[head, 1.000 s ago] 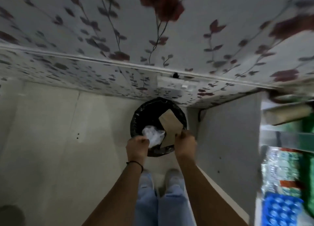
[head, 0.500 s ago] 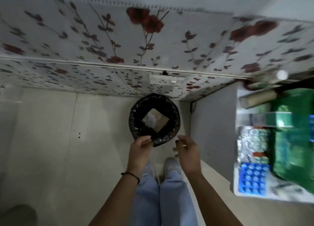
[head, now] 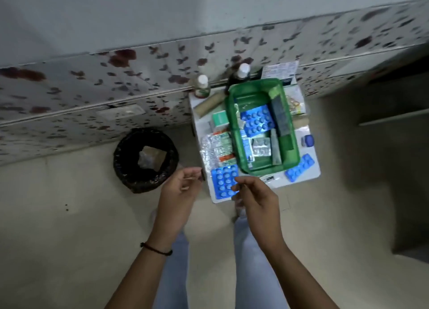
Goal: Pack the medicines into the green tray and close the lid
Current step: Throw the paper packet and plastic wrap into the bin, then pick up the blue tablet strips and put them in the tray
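Observation:
The green tray (head: pixel 291 132) stands open on a small white table (head: pixel 310 176), holding a blue blister pack, a silver strip and dark boxes. Loose medicines lie around it: a blue blister pack (head: pixel 224 183) at the front left, another blue blister pack (head: pixel 299 167) at the front right, silver strips (head: pixel 214 149) on the left, two bottles (head: pixel 202 85) at the back. My left hand (head: pixel 180 188) hovers empty, fingers apart, left of the table. My right hand (head: pixel 256 198) hangs empty over the table's front edge, just below the left blue pack.
A black bin (head: pixel 145 159) with a brown paper piece and clear plastic inside sits on the floor left of the table. A floral-patterned wall runs behind. A small blue jar (head: pixel 307 141) rests at the table's right edge. My legs are below the hands.
Both hands let go of the brown paper and plastic into the bin, then drew back. My view swung right, bringing the table and green tray to the centre.

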